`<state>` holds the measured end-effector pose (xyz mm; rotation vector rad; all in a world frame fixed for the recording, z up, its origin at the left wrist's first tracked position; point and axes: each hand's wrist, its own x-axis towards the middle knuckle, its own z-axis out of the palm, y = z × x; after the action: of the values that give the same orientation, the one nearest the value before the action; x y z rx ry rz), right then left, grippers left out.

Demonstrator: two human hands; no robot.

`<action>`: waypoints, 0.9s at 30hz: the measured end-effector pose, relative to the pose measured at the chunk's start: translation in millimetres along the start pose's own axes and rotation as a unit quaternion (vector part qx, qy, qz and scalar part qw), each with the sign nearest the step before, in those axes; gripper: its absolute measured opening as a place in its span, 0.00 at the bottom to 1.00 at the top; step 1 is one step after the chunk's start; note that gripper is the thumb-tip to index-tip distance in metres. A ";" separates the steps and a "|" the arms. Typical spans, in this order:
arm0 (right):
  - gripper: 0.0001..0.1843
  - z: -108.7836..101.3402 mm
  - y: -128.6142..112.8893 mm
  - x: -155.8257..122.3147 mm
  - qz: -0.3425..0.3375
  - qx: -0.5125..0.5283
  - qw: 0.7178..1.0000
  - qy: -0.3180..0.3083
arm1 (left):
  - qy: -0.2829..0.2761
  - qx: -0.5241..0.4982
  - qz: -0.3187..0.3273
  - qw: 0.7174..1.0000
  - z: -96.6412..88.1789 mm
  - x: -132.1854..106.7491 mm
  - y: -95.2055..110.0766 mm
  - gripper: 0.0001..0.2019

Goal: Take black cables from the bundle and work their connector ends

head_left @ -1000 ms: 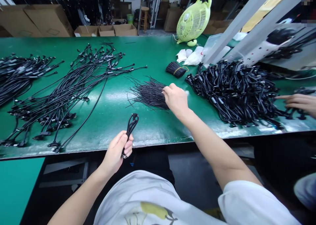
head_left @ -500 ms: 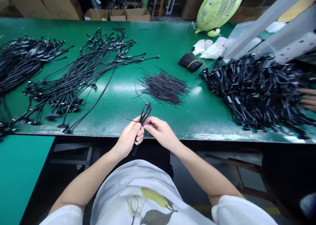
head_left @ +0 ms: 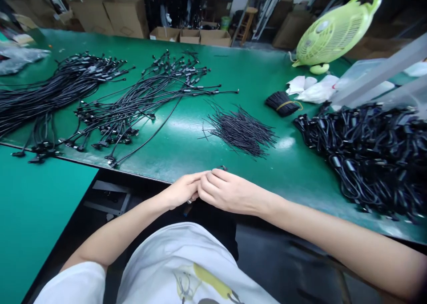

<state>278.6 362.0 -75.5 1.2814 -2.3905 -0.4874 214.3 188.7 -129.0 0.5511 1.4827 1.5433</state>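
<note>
My left hand [head_left: 182, 192] is closed on a coiled black cable, mostly hidden behind the fingers. A bit of the cable's loop [head_left: 223, 167] shows past the fingertips, and a metal plug end [head_left: 189, 201] peeks out below. My right hand [head_left: 230, 193] lies against the left, its fingers curled together over the bundle; what they pinch is hidden. Just beyond the hands lies a loose pile of thin black ties [head_left: 247, 132]. Behind it sits a bundle of black ties [head_left: 282, 103] held by a yellow band.
Straight black cables [head_left: 133, 99] spread across the green table [head_left: 187, 148], with another bunch [head_left: 63, 90] farther left. Coiled cables [head_left: 363, 161] are heaped at right. A green fan [head_left: 333, 32], white crumpled material [head_left: 316, 90] and a grey post [head_left: 383, 68] stand behind.
My right hand has moved over the front of the bundle, covering most of the cable loop and the tie seen sticking out before. The camera view has turned left.
</note>
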 end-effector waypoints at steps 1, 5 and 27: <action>0.12 -1.8 0.1 1.8 -0.020 -0.010 1.000 -0.009 | -0.009 -0.024 -0.010 1.000 0.3 -0.9 -1.0 0.26; 0.16 -4.5 -5.3 7.7 -0.042 -0.069 0.996 -0.040 | -0.002 -0.077 -0.048 0.996 2.2 -4.0 -5.1 0.37; 0.17 34.3 -9.8 15.7 0.433 0.357 0.820 0.113 | 0.123 0.198 0.266 0.935 -10.2 -19.2 0.2 0.24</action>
<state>260.9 347.8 -107.2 0.2674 -2.6660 0.8448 215.5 167.3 -125.7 1.0999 1.9687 1.7721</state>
